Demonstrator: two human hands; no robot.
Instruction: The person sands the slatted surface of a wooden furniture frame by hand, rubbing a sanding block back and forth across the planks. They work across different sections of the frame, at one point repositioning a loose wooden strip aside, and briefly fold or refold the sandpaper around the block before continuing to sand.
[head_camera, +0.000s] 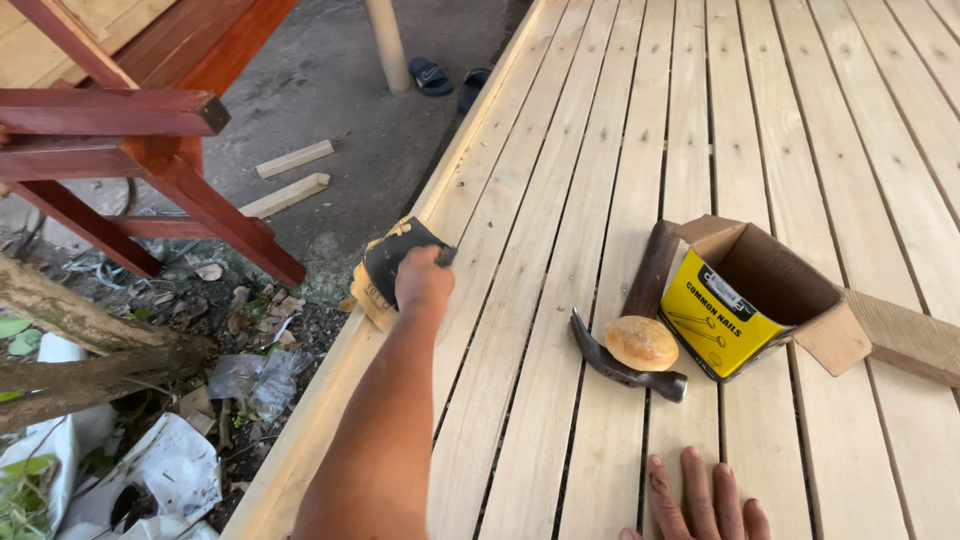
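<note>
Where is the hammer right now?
The hammer lies on the pale wooden slats, right of centre, its head under a small bread roll and its handle alongside the open cardboard box.

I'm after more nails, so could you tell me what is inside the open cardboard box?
The cardboard box lies on its side on the slatted platform, mouth facing up and away. Only bare brown inner walls show; its lower interior is hidden behind the yellow front panel.

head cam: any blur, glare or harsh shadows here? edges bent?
Head view: soft even daylight, no glare on the slatted deck; faint shadows under the hammer and the cardboard box. The left hand gripping sandpaper is sharp, as is the right hand, cropped at the bottom. Slat lines fan out, mild wide-angle stretch.
</note>
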